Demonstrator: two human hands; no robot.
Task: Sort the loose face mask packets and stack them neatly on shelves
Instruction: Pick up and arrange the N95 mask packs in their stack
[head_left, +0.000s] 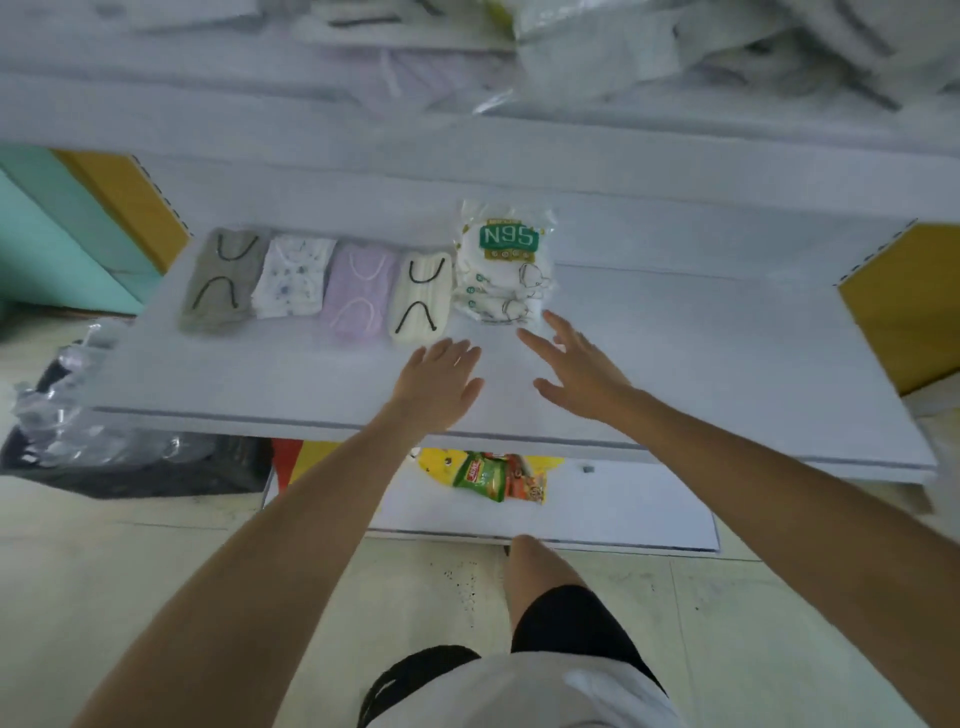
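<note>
Mask packets (358, 291): five in a row, mid white shelf (701, 364), side by side.
N95 packet (504, 265): rt end of row, biggest.
Around: snack packs (498, 475) on lower shelf (623, 509); dark bin (104, 447) w/ clear plastic, left.
L hand (439, 382): over shelf, fingers straight, holds nothing.
R hand (576, 371): fingers spread, tips at N95 packet's near corner, contact unclear.
Room: pale tiled floor (156, 571).
Axis: packets' long sides run front-to-back; N95 label at far end.

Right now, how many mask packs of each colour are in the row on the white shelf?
Grey pack: 1
White flowery pack: 1
Lilac pack: 1
Cream pack: 1
White N95 pack: 1
Total: 5
</note>
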